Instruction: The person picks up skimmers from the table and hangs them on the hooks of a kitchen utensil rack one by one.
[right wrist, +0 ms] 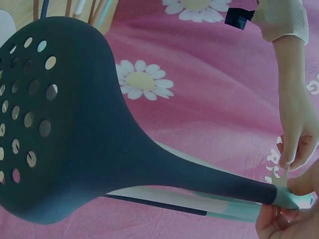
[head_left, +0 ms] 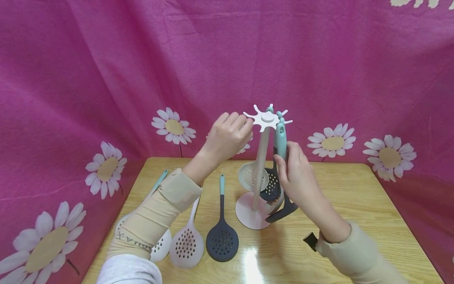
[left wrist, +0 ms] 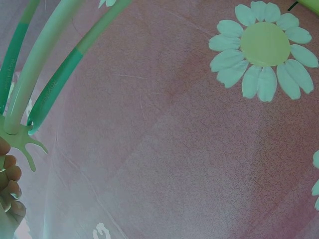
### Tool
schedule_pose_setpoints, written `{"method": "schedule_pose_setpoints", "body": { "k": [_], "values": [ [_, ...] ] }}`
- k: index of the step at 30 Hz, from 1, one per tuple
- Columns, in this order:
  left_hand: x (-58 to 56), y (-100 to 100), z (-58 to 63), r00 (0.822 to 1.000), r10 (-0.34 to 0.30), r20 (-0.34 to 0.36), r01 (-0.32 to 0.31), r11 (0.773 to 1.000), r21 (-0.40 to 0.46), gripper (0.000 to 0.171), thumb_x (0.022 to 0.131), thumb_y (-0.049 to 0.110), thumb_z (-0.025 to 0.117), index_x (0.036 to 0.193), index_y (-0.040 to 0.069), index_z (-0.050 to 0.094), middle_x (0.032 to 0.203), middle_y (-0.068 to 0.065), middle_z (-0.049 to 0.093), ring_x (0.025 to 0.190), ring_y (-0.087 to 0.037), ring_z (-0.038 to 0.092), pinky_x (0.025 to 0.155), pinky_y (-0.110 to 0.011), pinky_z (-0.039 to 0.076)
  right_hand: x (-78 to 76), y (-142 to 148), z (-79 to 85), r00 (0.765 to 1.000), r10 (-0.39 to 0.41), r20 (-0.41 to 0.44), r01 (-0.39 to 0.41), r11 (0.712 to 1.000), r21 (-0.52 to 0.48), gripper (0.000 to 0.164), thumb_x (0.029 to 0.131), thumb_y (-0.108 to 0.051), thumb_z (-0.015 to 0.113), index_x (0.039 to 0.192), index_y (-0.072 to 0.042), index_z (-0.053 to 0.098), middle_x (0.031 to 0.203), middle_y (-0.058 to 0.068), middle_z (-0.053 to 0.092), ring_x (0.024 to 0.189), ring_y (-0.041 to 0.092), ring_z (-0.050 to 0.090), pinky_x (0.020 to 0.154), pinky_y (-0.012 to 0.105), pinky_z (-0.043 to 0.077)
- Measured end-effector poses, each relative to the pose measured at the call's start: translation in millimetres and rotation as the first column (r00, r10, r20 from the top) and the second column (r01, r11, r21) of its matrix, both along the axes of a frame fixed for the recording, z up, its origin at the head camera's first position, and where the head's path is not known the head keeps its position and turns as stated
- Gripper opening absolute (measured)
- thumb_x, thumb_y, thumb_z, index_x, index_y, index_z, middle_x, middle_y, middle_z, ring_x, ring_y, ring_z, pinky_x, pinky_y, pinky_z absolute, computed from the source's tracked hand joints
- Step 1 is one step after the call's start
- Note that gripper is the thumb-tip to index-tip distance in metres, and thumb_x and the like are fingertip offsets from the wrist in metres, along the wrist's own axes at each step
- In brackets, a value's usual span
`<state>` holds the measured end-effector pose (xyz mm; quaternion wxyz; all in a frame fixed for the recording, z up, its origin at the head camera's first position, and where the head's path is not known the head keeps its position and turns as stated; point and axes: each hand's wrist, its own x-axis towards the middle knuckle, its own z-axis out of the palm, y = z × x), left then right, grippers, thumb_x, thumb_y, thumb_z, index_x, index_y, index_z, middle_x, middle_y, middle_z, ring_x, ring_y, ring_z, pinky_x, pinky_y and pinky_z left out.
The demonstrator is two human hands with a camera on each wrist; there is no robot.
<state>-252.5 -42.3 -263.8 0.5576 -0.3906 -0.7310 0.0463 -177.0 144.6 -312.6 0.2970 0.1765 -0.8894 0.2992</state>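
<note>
My left hand point(head_left: 230, 133) grips the edge of the white, star-shaped top point(head_left: 268, 117) of an upright utensil rack, its fingers curled. In the left wrist view, its fingertips show beside the rack's hooks point(left wrist: 34, 149). At the rack's right side, my right hand point(head_left: 301, 173) holds a dark skimmer by its mint handle point(head_left: 281, 140), the handle's end up close to the hooks. The skimmer's perforated head point(right wrist: 60, 114) fills much of the right wrist view. Behind it hang another dark skimmer point(head_left: 271, 185) and a pale perforated ladle point(head_left: 247, 177).
On the wooden table point(head_left: 340, 189), left of the rack's round base point(head_left: 248, 215), lie a dark skimmer point(head_left: 222, 242) and a white skimmer point(head_left: 186, 252). More white skimmers point(head_left: 163, 248) lie partly hidden under my left forearm. A pink flowered cloth point(head_left: 213, 59) surrounds the table's back and sides.
</note>
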Motion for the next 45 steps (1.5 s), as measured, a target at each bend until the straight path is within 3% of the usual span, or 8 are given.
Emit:
{"method": "schedule_pose_setpoints", "body": {
  "k": [16,33,45],
  "values": [
    [-0.1,-0.1,-0.3,1.000,0.000,0.003,0.000,1.000,0.002,0.008,0.080,0.013,0.057,0.079,0.007,0.063,0.069,-0.002,0.057,0.061,-0.017,0.052,0.053,-0.025,0.036,-6.5,-8.0,-6.4,1.000,-0.029,0.005,0.029,0.999,-0.021,0.030,0.090,-0.012,0.055,0.109,0.008,0.042,0.079,0.015,0.048,0.068,0.028,0.050,0.058,0.043,0.043],
    [-0.6,-0.4,-0.7,1.000,-0.005,0.011,0.005,1.000,0.002,0.009,0.080,0.014,0.058,0.080,0.006,0.063,0.069,-0.003,0.058,0.061,-0.017,0.053,0.053,-0.025,0.037,-9.6,-14.8,-8.4,0.998,-0.061,0.016,0.062,0.997,-0.052,0.031,0.089,-0.014,0.056,0.109,0.006,0.042,0.083,0.016,0.051,0.068,0.029,0.054,0.059,0.045,0.046],
    [-0.8,0.0,-1.0,1.000,-0.015,0.020,0.014,1.000,0.010,0.009,0.080,0.013,0.058,0.080,0.006,0.063,0.070,-0.003,0.058,0.061,-0.017,0.052,0.053,-0.025,0.037,-12.1,-11.7,-10.4,0.999,-0.047,-0.020,0.045,0.996,-0.078,0.034,0.084,-0.012,0.064,0.107,0.005,0.045,0.078,0.013,0.053,0.062,0.023,0.053,0.054,0.035,0.044]
  ]
}}
